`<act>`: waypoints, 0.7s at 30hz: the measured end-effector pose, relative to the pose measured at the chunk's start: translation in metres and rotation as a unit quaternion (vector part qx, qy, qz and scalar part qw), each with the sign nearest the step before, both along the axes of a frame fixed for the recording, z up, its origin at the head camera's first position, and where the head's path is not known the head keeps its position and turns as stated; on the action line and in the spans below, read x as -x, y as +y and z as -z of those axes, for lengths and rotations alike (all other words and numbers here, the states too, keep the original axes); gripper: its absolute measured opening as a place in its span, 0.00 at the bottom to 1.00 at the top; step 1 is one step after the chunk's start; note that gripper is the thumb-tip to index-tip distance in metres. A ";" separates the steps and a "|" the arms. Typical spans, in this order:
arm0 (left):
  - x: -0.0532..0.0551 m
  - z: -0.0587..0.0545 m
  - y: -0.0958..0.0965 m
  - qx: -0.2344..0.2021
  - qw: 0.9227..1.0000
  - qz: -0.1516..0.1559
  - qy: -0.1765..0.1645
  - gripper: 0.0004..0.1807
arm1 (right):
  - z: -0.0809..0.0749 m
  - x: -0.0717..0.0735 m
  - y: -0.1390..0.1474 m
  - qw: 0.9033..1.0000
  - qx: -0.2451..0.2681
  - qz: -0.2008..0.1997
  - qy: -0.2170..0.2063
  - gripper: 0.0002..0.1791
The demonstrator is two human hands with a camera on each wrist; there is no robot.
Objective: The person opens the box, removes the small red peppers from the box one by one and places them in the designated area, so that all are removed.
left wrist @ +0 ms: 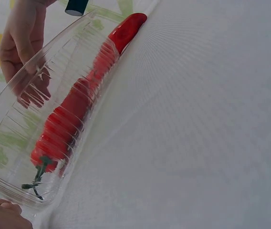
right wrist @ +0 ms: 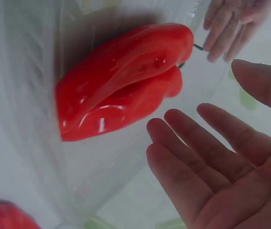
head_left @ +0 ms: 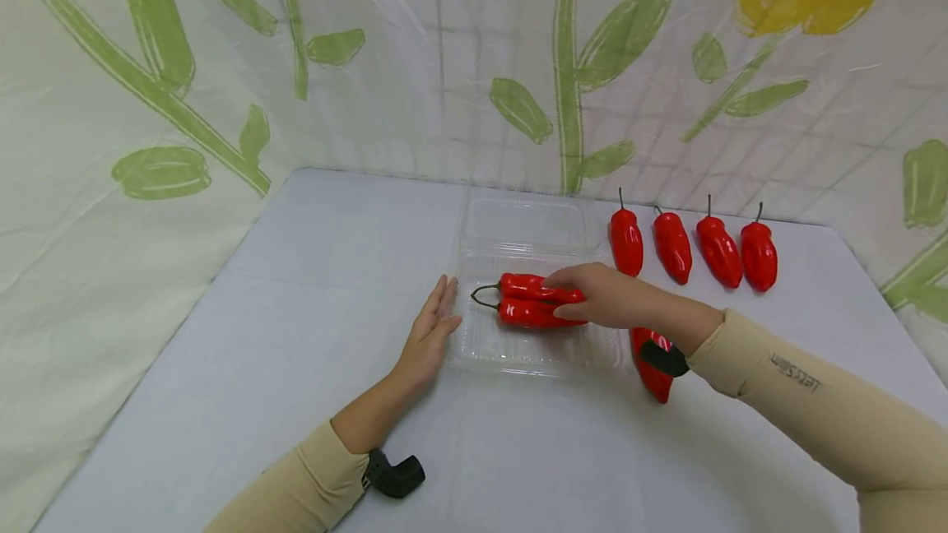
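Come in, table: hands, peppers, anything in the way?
Left hand beside clear box; right hand over two red peppers, fingers extended. Both peppers inside, stems leftward. Nothing seen blocking; five loose peppers right of box.

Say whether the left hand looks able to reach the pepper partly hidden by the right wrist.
Probably not easily: the left hand is across the clear container from that pepper, and in the head view the right arm partly covers it.

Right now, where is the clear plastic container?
In the head view, the clear plastic container lies open near the picture's centre, with the left hand beside its left edge and the right hand above the two red peppers inside.
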State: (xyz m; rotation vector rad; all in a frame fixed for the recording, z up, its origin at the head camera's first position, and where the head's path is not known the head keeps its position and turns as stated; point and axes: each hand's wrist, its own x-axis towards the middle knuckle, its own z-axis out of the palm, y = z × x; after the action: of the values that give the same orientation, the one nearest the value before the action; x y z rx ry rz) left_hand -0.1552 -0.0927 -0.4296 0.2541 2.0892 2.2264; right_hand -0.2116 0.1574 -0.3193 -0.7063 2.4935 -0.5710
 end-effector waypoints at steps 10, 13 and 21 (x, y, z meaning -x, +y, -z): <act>0.000 -0.001 0.000 0.001 1.000 -0.001 -0.003 0.35 | 0.003 0.005 -0.022 0.998 -0.047 -0.044 -0.013 0.27; 0.000 -0.001 0.000 0.001 1.000 -0.001 -0.004 0.35 | 0.005 0.009 -0.028 0.996 -0.071 -0.047 -0.008 0.26; 0.000 -0.001 0.000 -0.006 1.000 0.002 -0.004 0.35 | 0.007 0.013 -0.040 0.993 -0.111 -0.046 -0.004 0.22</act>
State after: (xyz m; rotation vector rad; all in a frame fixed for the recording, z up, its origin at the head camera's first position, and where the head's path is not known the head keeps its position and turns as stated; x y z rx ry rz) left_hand -0.1553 -0.0925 -0.4284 0.2507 2.0697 2.2356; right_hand -0.2246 0.1178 -0.3259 -0.7238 2.4528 -0.2576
